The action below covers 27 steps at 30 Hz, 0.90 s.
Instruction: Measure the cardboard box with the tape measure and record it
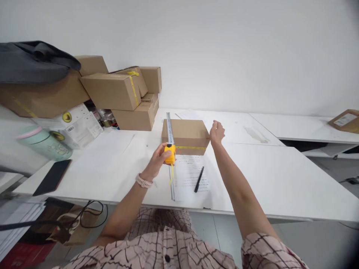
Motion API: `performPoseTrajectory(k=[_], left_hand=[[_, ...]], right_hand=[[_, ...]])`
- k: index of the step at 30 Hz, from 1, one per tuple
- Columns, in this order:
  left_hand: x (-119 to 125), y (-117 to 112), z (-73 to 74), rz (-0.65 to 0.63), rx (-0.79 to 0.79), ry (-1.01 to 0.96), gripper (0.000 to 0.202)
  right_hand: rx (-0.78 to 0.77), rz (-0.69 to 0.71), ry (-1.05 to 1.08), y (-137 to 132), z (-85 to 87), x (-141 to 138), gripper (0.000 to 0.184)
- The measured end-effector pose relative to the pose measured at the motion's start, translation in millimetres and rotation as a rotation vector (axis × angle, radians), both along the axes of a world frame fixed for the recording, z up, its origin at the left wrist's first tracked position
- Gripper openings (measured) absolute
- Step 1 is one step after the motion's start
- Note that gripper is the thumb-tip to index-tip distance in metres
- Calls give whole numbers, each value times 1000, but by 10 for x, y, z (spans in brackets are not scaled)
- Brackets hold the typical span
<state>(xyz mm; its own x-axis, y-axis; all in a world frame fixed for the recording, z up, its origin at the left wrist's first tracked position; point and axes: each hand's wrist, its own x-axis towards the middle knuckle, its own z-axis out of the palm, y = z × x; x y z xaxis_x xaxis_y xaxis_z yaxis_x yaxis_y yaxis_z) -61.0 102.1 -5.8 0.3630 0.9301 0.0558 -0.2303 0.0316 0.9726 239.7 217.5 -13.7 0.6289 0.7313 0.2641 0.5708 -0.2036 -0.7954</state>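
My left hand point(156, 163) is wrapped round a yellow tape measure point(169, 154). Its metal blade point(169, 129) sticks out upward, crossing the left end of a closed cardboard box point(189, 130). A yellow strap hangs below the tape measure. The box lies on the white table, with yellow tape along its near side. At the box's right end is my right hand point(217, 132), its fingers curled in and nothing visible in them; whether it touches the box I cannot tell. Printed papers point(187, 175) lie in front of the box, with a black pen point(199, 179) on them.
Cardboard boxes point(112, 89) are stacked at the back left, near a dark bag point(36, 63). A mint-green bottle point(45, 144) and a black phone point(52, 177) are on the left. Another box point(346, 120) sits far right. The white table's front edge point(179, 207) runs before me.
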Motion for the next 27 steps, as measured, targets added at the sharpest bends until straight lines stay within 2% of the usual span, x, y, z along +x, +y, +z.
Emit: performPoseTrajectory(k=[2,5,8,10,12,14,17,19,21,23,27], left_hand=[[-146,126,-78,114,52,1,58],[-257,347,-271,220,74,20,56],[-273,522,-427,211,43,24,56],[-265,592,-442,171,31,13,54],[-263,633,-369,137,32,-10,53],[-266,657,-230,116,42,-40,51],[-260,698,2,86,80,-63,47],[-238,751,116,71,100,-48,47],[-205,825,191,72,94,-36,48],[-173,902,244,80,75,-45,48],[-119,905,324,115,90,-93,48]], right_hand=[[-36,66,183,-178,-157,126,65],[-108,218,432,-413,-323,126,71],[-150,408,537,-562,-341,8,76],[-153,494,527,-604,-265,-47,76],[-148,505,461,-607,-129,-52,77],[-121,473,345,-584,45,-18,76],[-109,351,107,-517,300,35,72],[-172,241,-47,-451,416,40,68],[-249,162,-157,-362,476,20,64],[-264,137,-230,-244,494,-16,58],[-131,205,-433,32,475,-144,41]])
